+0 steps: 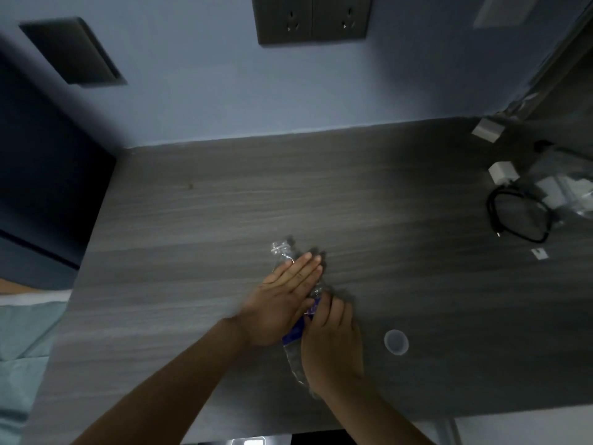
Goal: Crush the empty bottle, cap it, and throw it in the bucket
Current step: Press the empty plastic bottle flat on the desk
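A: Where is the bottle (290, 348)?
B: Lying on the table (199, 220), mostly hidden. The left hand (282, 300) presses flat on it, fingers straight. The right hand (330, 345) curls around it.
A: And the cap (396, 342)?
B: Right of the bottle, blurry.

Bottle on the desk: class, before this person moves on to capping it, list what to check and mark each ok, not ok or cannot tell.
1. Bottle lying flat on the desk: ok.
2. Both hands pressing it, left hand flat on the upper body, right hand on the lower part: ok.
3. Fully crushed: cannot tell, hands cover most of it.
4. Neck open and uncovered: ok.
5. Cap lying on the desk to the right, untouched: ok.
6. Bucket located: not ok, none in view.
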A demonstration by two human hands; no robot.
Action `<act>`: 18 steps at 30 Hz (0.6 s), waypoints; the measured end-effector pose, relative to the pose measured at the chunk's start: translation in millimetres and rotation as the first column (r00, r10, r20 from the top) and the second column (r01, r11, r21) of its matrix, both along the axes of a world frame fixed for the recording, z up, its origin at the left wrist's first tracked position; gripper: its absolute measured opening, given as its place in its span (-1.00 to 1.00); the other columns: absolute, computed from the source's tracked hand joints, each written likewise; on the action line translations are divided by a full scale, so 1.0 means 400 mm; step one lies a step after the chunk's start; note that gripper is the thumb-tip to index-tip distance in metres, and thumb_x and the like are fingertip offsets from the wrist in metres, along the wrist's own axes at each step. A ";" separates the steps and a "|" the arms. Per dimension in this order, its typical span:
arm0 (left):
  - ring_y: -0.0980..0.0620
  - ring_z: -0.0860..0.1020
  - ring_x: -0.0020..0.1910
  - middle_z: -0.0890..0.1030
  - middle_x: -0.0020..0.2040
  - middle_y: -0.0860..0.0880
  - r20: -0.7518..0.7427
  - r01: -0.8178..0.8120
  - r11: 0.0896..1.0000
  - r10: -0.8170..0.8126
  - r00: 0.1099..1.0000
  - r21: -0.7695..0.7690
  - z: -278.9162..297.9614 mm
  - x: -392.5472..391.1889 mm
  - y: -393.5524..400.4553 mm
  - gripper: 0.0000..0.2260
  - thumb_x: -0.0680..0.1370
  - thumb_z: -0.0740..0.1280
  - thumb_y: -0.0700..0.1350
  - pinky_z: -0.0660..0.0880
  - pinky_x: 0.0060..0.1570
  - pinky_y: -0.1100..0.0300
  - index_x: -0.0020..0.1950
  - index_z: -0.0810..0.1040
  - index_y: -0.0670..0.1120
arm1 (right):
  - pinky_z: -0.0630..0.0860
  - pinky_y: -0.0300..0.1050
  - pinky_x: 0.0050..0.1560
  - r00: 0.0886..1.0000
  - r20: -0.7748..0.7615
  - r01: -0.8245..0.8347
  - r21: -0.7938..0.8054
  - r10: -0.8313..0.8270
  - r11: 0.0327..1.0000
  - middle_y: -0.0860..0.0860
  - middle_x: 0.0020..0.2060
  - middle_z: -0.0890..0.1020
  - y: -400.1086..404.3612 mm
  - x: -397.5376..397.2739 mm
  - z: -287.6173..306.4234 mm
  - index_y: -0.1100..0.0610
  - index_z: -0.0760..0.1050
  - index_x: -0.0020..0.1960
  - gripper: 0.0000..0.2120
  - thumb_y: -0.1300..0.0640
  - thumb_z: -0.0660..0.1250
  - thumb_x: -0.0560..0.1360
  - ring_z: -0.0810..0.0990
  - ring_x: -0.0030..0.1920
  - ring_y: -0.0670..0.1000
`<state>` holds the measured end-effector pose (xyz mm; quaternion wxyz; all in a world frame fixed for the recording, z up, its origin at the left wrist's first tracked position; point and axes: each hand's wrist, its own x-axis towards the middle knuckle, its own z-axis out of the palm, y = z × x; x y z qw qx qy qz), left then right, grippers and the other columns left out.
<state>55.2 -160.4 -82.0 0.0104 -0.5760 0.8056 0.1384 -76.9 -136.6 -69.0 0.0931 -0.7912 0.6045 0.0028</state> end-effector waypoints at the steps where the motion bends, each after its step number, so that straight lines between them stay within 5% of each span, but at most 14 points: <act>1: 0.26 -0.47 0.36 -0.30 0.43 0.14 -0.053 -0.010 1.000 0.010 0.999 0.003 0.000 0.002 0.001 -0.55 0.57 -0.16 0.09 -0.49 0.33 0.27 0.38 -0.30 0.09 | 0.60 -0.16 -0.34 1.000 0.012 0.003 0.008 -0.003 1.000 0.14 -0.17 0.67 0.000 0.000 0.001 0.29 0.54 0.07 -0.47 0.04 0.51 0.19 0.63 -0.24 0.06; 6: 0.11 -0.14 0.47 0.03 0.43 0.11 -0.352 -0.191 0.978 0.149 0.924 -0.088 0.027 -0.014 0.022 -0.54 0.55 0.16 -0.23 -0.11 0.49 0.16 0.40 0.11 -0.01 | 0.50 -0.21 -0.49 0.998 0.054 0.037 0.000 -0.037 0.999 0.09 -0.28 0.65 -0.002 0.001 0.010 0.24 0.57 0.03 -0.51 -0.03 0.51 0.21 0.60 -0.35 0.01; 9: 0.08 0.08 0.48 0.17 0.45 0.02 -0.562 -0.480 0.868 0.334 0.757 -0.131 0.037 -0.025 0.053 -0.52 0.51 0.27 -0.25 -0.01 0.44 0.43 0.37 0.20 -0.01 | 0.48 -0.21 -0.55 0.996 0.079 0.051 0.001 -0.051 0.999 0.08 -0.32 0.64 -0.007 0.001 0.018 0.25 0.57 0.02 -0.49 -0.04 0.52 0.20 0.60 -0.38 0.01; 11: 0.05 0.18 0.46 0.24 0.46 -0.04 -0.633 -0.655 0.756 0.503 0.589 -0.008 0.036 -0.027 0.067 -0.47 0.49 0.31 -0.23 0.10 0.44 0.39 0.41 0.21 -0.03 | 0.48 -0.18 -0.56 0.994 0.092 0.062 0.007 -0.063 0.998 0.10 -0.32 0.65 -0.010 0.000 0.018 0.26 0.55 0.04 -0.49 -0.03 0.51 0.22 0.61 -0.39 0.03; 13: 0.02 0.36 0.36 0.37 0.41 -0.08 -0.717 -0.719 0.631 0.642 0.271 0.292 0.044 -0.034 0.062 -0.46 0.48 0.33 -0.24 0.32 0.40 0.11 0.42 0.23 -0.07 | 0.50 -0.16 -0.52 0.990 0.114 0.077 0.040 -0.081 0.996 0.12 -0.26 0.66 -0.010 -0.003 0.020 0.27 0.52 0.11 -0.49 -0.01 0.47 0.28 0.63 -0.36 0.04; 15: 0.07 0.51 0.19 0.50 0.29 -0.06 -0.731 -0.700 0.541 0.681 0.039 0.467 0.055 -0.039 0.050 -0.48 0.46 0.35 -0.26 0.48 0.23 0.14 0.39 0.28 -0.12 | 0.53 -0.15 -0.35 0.981 0.170 0.078 0.094 -0.094 0.993 0.15 -0.06 0.63 -0.011 -0.008 0.017 0.24 0.37 0.28 -0.49 -0.03 0.30 0.43 0.64 -0.19 0.07; 18: 0.32 0.56 -0.18 0.61 -0.07 0.12 -0.703 -0.725 0.478 0.711 -0.012 0.495 0.072 -0.032 0.022 -0.64 0.43 0.40 -0.20 0.49 -0.26 0.56 0.22 0.48 -0.14 | 0.51 -0.11 -0.11 0.961 0.266 0.049 0.117 -0.079 0.992 0.13 0.24 0.47 -0.015 -0.016 0.001 0.15 0.09 0.42 -0.48 -0.07 0.02 0.55 0.57 0.06 0.08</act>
